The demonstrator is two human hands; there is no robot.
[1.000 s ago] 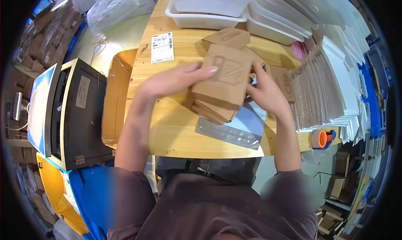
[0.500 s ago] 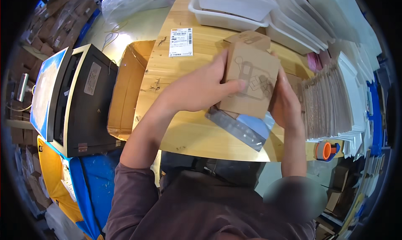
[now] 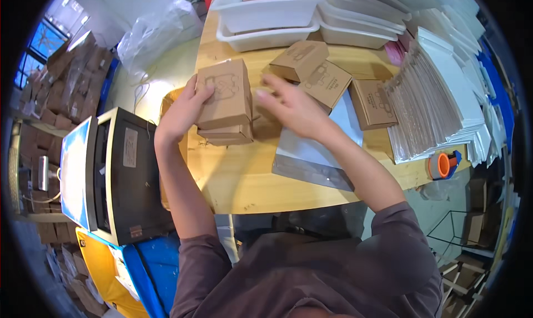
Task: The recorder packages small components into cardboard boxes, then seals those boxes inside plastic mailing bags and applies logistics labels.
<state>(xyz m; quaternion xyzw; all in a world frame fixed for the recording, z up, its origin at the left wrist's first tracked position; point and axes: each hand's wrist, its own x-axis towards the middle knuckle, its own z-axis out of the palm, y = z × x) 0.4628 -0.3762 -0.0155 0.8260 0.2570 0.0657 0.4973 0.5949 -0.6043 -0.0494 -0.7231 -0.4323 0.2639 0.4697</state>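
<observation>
Two small brown cardboard boxes (image 3: 225, 101) are stacked one on the other at the left of the wooden table. My left hand (image 3: 183, 109) grips the stack from its left side, with the thumb over the upper box's printed top. My right hand (image 3: 291, 107) is just right of the stack, holding nothing, its fingers apart and slightly blurred. Beyond it lie a tilted cardboard box (image 3: 300, 59) and a second box (image 3: 327, 83) touching it. Another box (image 3: 373, 103) stands farther right. A pale plastic mailer bag (image 3: 311, 151) lies flat under my right forearm.
White plastic tubs (image 3: 266, 12) stand along the table's far side. A thick stack of mailers (image 3: 427, 107) fills the right side, with an orange tape roll (image 3: 440, 166) near the edge. A black-sided machine (image 3: 130, 168) is at left, beside a partly hidden open carton (image 3: 169, 101).
Boxes held between both hands over the mailer bag have moved left with my left hand. My right hand has come off them. The white label on the table is no longer visible.
</observation>
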